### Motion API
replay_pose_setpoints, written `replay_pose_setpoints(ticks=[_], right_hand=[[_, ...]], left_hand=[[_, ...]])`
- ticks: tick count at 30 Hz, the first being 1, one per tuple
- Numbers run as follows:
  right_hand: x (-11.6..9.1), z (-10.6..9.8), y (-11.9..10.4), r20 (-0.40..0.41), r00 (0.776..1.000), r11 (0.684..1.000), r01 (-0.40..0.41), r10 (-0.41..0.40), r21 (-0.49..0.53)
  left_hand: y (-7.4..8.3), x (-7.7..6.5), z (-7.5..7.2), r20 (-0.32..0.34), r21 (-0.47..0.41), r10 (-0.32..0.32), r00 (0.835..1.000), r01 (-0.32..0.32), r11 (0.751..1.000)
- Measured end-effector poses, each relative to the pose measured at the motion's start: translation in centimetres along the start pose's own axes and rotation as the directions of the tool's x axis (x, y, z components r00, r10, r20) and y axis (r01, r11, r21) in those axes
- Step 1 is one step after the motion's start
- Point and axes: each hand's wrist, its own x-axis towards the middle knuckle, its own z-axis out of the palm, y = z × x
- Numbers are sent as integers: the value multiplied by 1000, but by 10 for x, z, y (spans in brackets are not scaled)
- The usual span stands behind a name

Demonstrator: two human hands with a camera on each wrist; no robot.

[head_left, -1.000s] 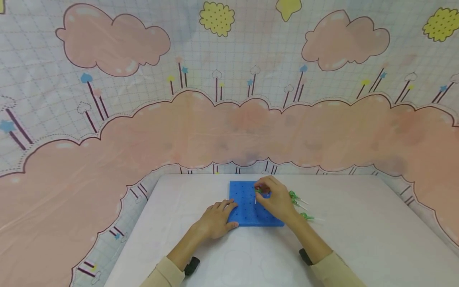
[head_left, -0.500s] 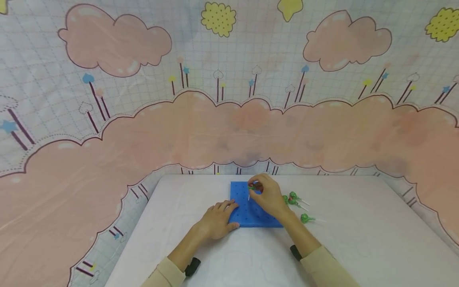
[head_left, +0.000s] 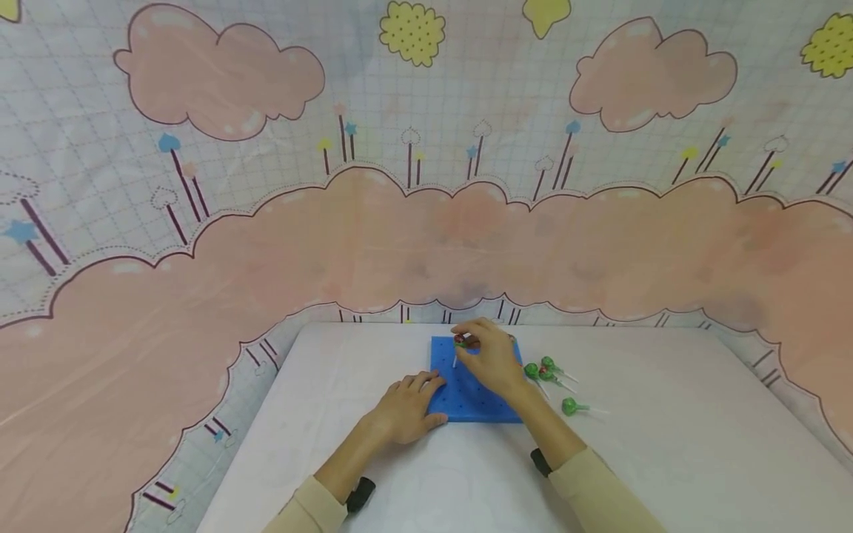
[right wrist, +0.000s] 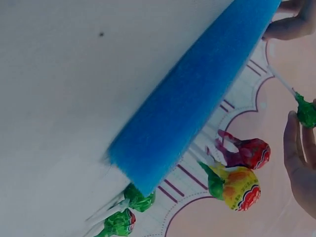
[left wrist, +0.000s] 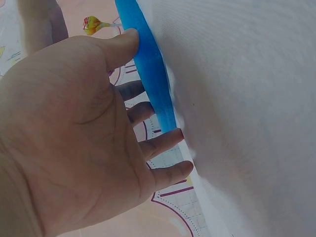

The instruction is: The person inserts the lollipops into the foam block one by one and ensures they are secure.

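Note:
A blue foam board [head_left: 460,396] dotted with small holes lies on the table. My left hand [head_left: 405,409] rests at its left side, fingers on the edge and thumb [left wrist: 129,42] against the board's front side. Over the board, my right hand [head_left: 494,363] pinches a green-wrapped lollipop [right wrist: 307,112] by its head, stick pointing down. Whether the stick tip touches the board I cannot tell. A yellow lollipop [right wrist: 242,190] and a red one [right wrist: 253,152] stand in the board in the right wrist view; my right hand mostly hides them from the head view.
Right of the board, several green lollipops lie loose on the white table [head_left: 666,444], one [head_left: 569,406] nearer the front and others such as this lollipop [head_left: 531,371] bunched by the board's edge. A patterned cloth [head_left: 426,252] hangs behind the table.
My right hand has moved left across the board with the green lollipop, uncovering more of the loose lollipops on the right. My left hand stays at the board's left edge.

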Motion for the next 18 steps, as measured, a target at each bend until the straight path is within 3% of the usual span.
replay_pose_setpoints(ticks=[18], right_hand=[[13, 9, -2, 31, 999, 999, -26, 27, -31]], left_hand=[[0, 0, 0, 10, 6, -3, 1000, 2, 1000]])
